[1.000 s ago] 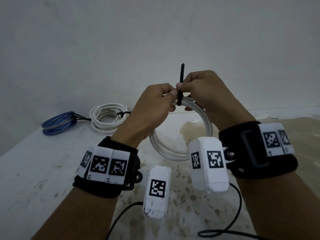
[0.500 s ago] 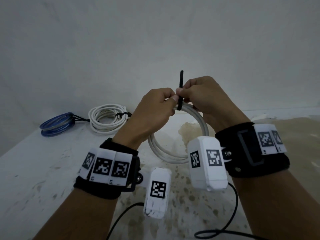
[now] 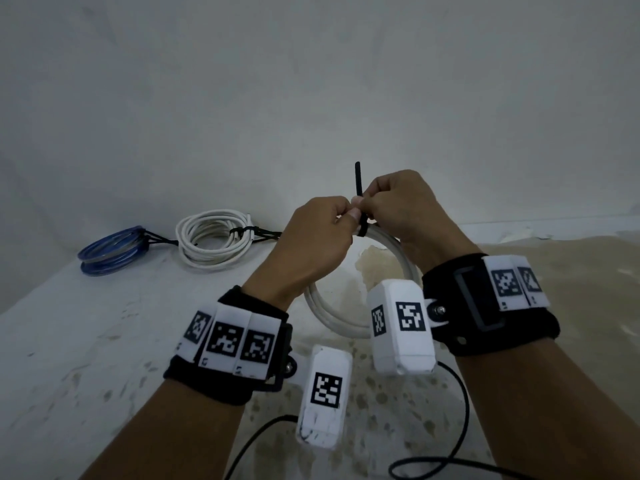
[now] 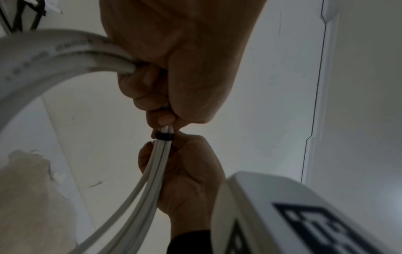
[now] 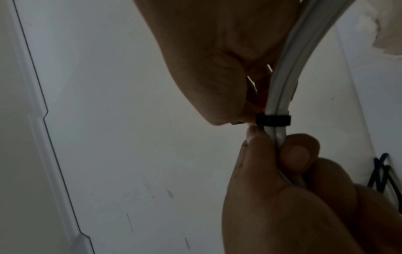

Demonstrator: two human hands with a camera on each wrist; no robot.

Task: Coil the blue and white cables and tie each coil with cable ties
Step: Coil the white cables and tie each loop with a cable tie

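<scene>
Head, tie tail: black cable tie (image 3: 358,199) standing up between both hands, pulled slightly longer than a second ago.
Head, grip: left hand (image 3: 313,244) clamped on white coil (image 3: 332,315), thumb at the tie head; right hand (image 3: 403,211) pinching the tail.
Head, coil place: held above stained table (image 3: 69,341), hands a little lower than before.
Head, finished work: blue coil (image 3: 110,251) and tied white coil (image 3: 211,240) lying far left.
Left wrist, band: cable tie (image 4: 164,136) snug round two strands, between the fists.
Right wrist, band: same cable tie (image 5: 273,120) closed flat; slack apparently gone.
Meaning: cinching nearly done.
</scene>
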